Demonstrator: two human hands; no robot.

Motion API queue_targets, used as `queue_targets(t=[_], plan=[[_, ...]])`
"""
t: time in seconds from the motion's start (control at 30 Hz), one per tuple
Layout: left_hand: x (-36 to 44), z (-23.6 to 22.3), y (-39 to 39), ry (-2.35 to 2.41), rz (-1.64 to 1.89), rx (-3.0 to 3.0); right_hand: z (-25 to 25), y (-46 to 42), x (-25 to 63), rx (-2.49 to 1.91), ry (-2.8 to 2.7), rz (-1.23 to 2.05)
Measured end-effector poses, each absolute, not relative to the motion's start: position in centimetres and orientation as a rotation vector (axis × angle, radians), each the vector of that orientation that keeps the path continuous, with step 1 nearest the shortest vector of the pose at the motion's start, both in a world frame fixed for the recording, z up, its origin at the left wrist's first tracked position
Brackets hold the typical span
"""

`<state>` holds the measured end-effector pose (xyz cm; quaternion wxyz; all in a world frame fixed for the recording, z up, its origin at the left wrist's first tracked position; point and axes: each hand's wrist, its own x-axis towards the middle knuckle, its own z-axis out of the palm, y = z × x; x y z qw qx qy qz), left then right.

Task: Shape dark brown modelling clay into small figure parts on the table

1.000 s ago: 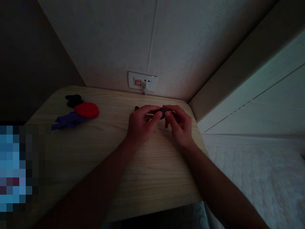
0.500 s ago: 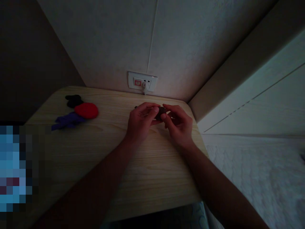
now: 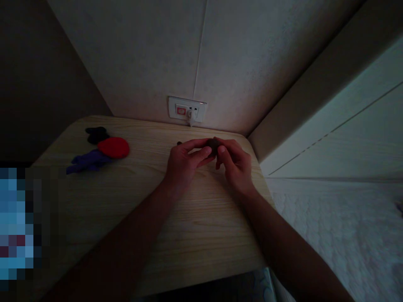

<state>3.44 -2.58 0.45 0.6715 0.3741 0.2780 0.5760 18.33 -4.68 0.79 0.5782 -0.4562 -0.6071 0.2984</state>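
Between my two hands, above the far right part of the wooden tabletop (image 3: 151,197), is a small dark brown lump (image 3: 213,146), perhaps modelling clay. My left hand (image 3: 185,161) grips it from the left, thumb on the near side. From the right, my right hand (image 3: 235,163) pinches it, thumb pressed to its near face. Fingers cover much of the lump. A tiny dark piece (image 3: 179,143) shows just behind my left hand; what it is I cannot make out.
Toward the left back lie a flat red piece (image 3: 113,147), a crumpled purple piece (image 3: 90,161) and a black piece (image 3: 97,135), touching or overlapping. A wall socket (image 3: 187,110) with a plug sits behind the table. A white quilted surface (image 3: 333,235) lies to the right.
My right thumb has shifted up onto the lump's near face, and the fingers have changed position slightly. The lump remains between both hands. The view has tilted slightly.
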Motion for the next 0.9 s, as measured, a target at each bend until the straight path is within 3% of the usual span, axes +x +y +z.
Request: queue_targets(t=[0.2,0.9], plan=[[3.2,0.5,-2.5,0.638,1.304,0.892,0.9,-4.7,18.6,-1.091,-1.472,0.628],[3.7,0.2,-2.4,0.617,1.271,0.958,-0.2,-4.0,18.4,-1.029,-1.214,0.865]])
